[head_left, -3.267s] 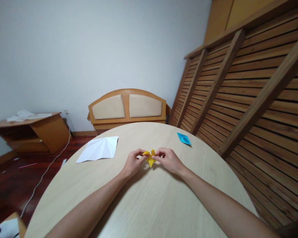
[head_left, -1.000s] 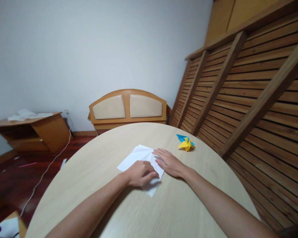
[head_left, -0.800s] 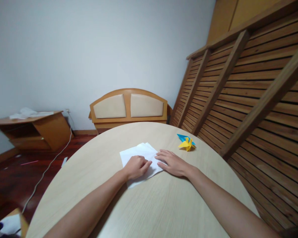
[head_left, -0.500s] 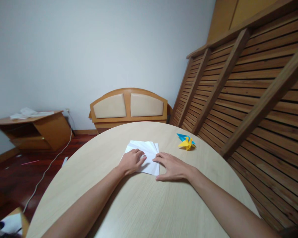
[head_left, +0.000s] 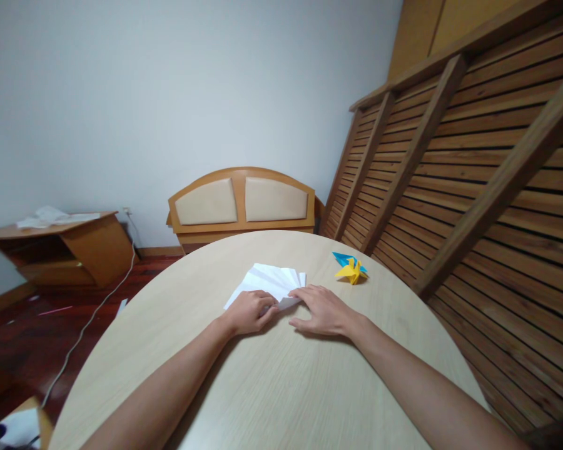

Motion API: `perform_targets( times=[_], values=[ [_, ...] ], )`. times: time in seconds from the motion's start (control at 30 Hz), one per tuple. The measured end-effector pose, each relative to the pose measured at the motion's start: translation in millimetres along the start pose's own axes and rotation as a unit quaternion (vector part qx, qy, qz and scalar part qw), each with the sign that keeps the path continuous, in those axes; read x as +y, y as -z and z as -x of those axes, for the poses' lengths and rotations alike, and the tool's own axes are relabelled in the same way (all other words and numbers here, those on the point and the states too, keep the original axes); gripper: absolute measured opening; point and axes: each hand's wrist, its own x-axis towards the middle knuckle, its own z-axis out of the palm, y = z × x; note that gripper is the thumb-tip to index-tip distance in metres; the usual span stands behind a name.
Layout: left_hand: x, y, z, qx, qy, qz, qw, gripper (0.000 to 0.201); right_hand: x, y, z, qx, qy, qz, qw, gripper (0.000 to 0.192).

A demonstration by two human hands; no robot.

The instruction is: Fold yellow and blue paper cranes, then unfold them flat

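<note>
The creased white paper (head_left: 273,282) is pinned flat on the tabletop (head_left: 281,375) at its near edge, fanning toward 12 o'clock, by the left hand (head_left: 249,311) curled and the right hand (head_left: 323,310) spread.

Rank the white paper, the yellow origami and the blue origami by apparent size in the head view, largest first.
1. white paper
2. yellow origami
3. blue origami, partly hidden behind the yellow piece, so its true size is unsure.
</note>
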Motion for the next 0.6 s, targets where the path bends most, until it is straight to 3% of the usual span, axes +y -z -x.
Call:
perform_targets(
  times=[0.17, 0.33, 0.5, 0.6],
  values=[
    [-3, -3.5, -1, 0.033, 0.063, 0.017, 0.997, 0.038, 9, -9, -7, 0.043, -0.050, -0.030, 0.997, 0.026],
    [-4, -12.6, -1, 0.078, 0.150, 0.018, 0.986, 0.023, 17, -24, -12, 0.078, -0.065, -0.073, 0.992, 0.026],
    [-5, -13.7, 1, 0.118, 0.040, 0.036, 0.992, 0.064, 19, -29, -11, 0.086, -0.016, -0.077, 0.993, 0.031],
    [-4, -9.5, 0, 0.083, -0.030, 0.037, 0.995, 0.055, 20, -28, -10, 0.076, 0.005, -0.064, 0.995, 0.028]
  ],
)
